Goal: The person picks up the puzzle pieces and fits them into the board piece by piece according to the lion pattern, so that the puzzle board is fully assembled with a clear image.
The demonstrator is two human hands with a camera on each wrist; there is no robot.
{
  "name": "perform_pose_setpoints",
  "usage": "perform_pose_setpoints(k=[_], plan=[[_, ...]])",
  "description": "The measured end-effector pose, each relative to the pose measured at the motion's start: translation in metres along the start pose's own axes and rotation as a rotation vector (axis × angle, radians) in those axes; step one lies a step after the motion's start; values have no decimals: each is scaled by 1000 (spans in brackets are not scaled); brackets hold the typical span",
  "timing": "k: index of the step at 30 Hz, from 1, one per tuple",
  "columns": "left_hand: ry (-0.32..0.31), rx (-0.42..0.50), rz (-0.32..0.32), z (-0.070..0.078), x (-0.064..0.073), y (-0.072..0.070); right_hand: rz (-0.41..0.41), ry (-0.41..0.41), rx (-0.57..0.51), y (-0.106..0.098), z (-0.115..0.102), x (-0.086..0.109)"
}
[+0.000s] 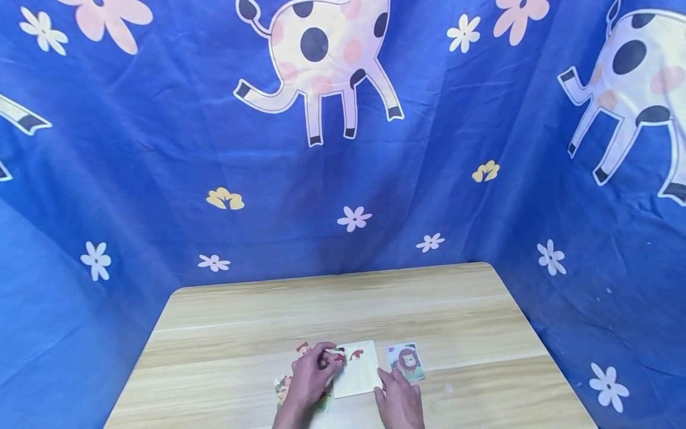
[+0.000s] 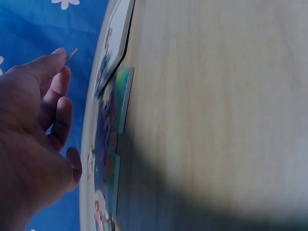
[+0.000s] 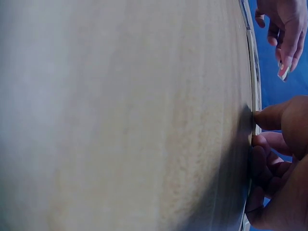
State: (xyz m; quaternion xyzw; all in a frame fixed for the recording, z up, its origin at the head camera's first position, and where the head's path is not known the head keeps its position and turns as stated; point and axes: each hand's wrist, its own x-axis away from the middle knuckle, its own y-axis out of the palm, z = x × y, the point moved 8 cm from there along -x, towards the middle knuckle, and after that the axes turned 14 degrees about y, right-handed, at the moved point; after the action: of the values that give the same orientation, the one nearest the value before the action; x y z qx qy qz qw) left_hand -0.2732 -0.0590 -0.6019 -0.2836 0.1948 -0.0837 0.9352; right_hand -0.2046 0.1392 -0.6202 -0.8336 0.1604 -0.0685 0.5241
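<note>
Between thumb and fingertips, my left hand (image 1: 312,372) pinches a small puzzle piece (image 3: 284,72), raised above the table in the left wrist view. It is over the left side of a white puzzle board (image 1: 358,378), which has red figures along its far edge. My right hand (image 1: 399,400) is at the board's right edge, its thumb and curled index finger gripping that edge in the right wrist view. Loose puzzle pieces (image 2: 122,101) with green and purple print lie left of the board, partly hidden by my left hand in the head view.
A lion picture card (image 1: 408,361) lies right of the board, just beyond my right hand. The wooden table (image 1: 471,333) extends around these things. A blue curtain (image 1: 300,238) with flowers and cows hangs behind and at the sides.
</note>
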Motion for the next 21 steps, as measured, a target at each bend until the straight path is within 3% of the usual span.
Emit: perform_pose_setpoints(k=[9, 21], plan=[[70, -31, -1, 7, -6, 12, 2, -6, 5, 0, 0, 0], [161, -238, 20, 17, -17, 23, 34, -26, 6, -3, -2, -1]])
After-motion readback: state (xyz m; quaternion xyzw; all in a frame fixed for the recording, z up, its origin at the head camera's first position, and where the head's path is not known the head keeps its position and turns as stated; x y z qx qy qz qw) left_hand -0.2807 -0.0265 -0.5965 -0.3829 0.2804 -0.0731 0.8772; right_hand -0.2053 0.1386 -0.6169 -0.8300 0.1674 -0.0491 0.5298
